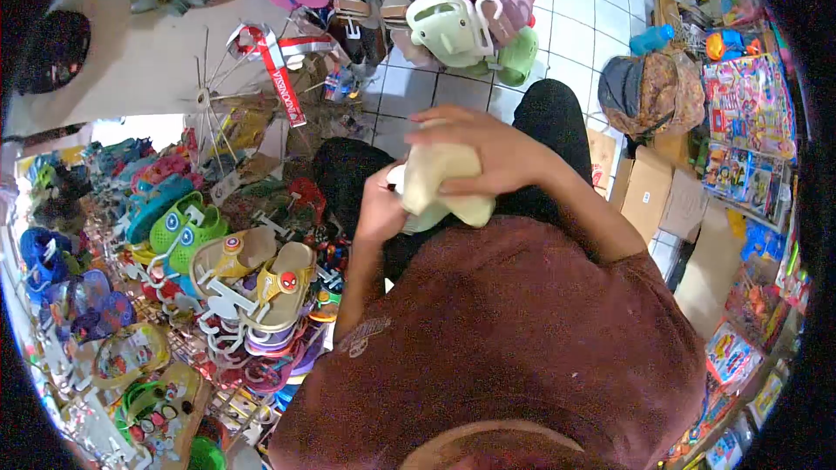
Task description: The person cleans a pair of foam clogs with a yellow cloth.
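The only view comes from the person's head, above and behind the neckline of the brown shirt [531,322], facing forward and steeply down. The shirt is close and fills much of the lower picture. The left grip [381,209] and right grip [486,152] sit just beyond it, near the middle. The wide, rounded view, dark at its corners, also takes in the tiled floor [570,22] farther past the shirt, sandals [283,287] to its left and cardboard boxes [646,196] to its right.
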A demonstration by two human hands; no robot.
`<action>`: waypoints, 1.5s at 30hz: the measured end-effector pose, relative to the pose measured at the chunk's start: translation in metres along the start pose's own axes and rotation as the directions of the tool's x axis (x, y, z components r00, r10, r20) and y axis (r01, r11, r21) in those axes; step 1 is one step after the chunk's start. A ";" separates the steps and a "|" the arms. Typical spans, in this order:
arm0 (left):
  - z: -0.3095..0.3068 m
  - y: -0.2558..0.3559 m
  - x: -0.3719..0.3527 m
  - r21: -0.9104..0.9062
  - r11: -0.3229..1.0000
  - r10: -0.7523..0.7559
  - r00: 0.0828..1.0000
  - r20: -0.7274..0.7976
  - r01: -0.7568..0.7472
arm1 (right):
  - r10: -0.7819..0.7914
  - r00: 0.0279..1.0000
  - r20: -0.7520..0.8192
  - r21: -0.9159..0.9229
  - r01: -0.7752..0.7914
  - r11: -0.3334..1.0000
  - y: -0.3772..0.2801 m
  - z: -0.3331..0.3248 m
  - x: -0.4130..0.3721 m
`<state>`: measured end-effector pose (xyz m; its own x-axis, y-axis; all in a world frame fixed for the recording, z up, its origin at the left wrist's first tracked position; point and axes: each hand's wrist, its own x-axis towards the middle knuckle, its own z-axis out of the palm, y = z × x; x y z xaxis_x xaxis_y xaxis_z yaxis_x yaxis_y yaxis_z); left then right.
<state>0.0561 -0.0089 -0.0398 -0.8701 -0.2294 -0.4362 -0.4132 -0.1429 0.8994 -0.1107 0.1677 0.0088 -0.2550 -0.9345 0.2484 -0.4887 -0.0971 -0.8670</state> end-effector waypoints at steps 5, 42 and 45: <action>-0.005 0.067 -0.023 0.287 0.940 0.159 0.981 0.113 -0.186 | -0.045 0.998 -0.037 -0.046 0.044 0.998 -0.031 0.002 -0.004; 0.033 -0.079 0.048 -0.952 0.099 0.196 0.932 0.306 0.291 | 0.157 0.986 0.058 -0.381 -0.124 0.916 0.036 0.057 -0.042; 0.027 -0.072 0.037 -0.947 0.197 0.102 0.955 0.278 0.255 | -0.060 0.989 0.138 -0.207 0.088 0.974 0.038 0.072 -0.049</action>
<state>0.0464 0.0189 -0.1197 -0.9481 0.0341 -0.3162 -0.0487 -0.9981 0.0385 -0.0568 0.1849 -0.0671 -0.1077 -0.9654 0.2377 -0.6715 -0.1057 -0.7335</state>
